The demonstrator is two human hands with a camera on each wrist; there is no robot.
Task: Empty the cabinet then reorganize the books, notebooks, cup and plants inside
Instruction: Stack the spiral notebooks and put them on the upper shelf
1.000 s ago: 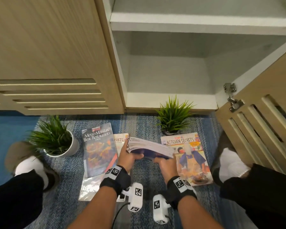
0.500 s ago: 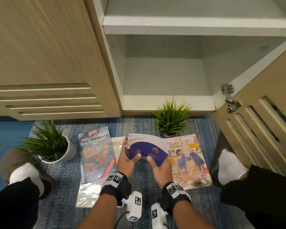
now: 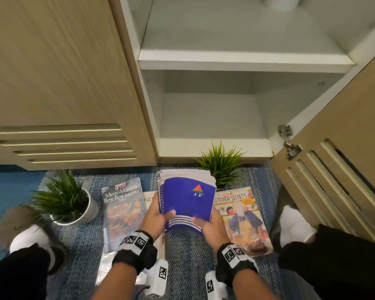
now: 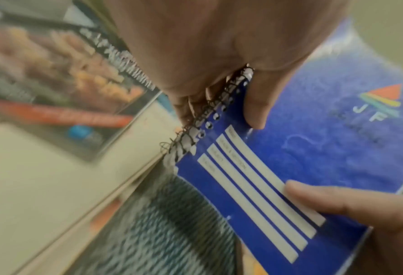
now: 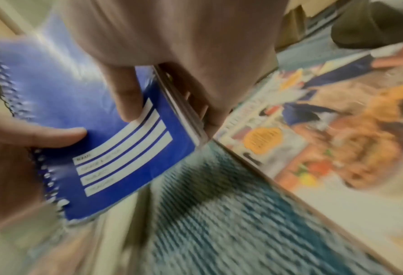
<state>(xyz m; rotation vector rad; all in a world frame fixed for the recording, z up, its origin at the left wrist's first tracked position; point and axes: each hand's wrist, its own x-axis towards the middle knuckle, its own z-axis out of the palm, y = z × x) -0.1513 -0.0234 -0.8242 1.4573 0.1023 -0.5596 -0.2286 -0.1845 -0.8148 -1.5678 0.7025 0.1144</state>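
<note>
A stack of blue spiral notebooks (image 3: 187,199) (image 4: 313,148) (image 5: 82,111) is held tilted up above the rug, cover toward me. My left hand (image 3: 158,215) (image 4: 219,74) grips its spiral side, thumb on the cover. My right hand (image 3: 208,224) (image 5: 172,65) grips the opposite edge near the bottom. On the rug lie the Metro Manila restaurants book (image 3: 123,211), a partly hidden book (image 3: 148,198) and the Kitchen Secrets book (image 3: 243,217). One potted plant (image 3: 67,200) stands at the left, another (image 3: 222,165) before the open cabinet (image 3: 214,118).
The cabinet's lower shelf (image 3: 212,124) and upper shelf (image 3: 236,40) are white; a white object (image 3: 281,2) shows at the top edge. The slatted door (image 3: 338,169) hangs open at the right. My feet (image 3: 28,239) (image 3: 294,224) flank the books.
The notebook stack has been lifted from nearly flat and turned up so its blue cover faces me. Both hands have kept hold, and the view has tipped up toward the cabinet.
</note>
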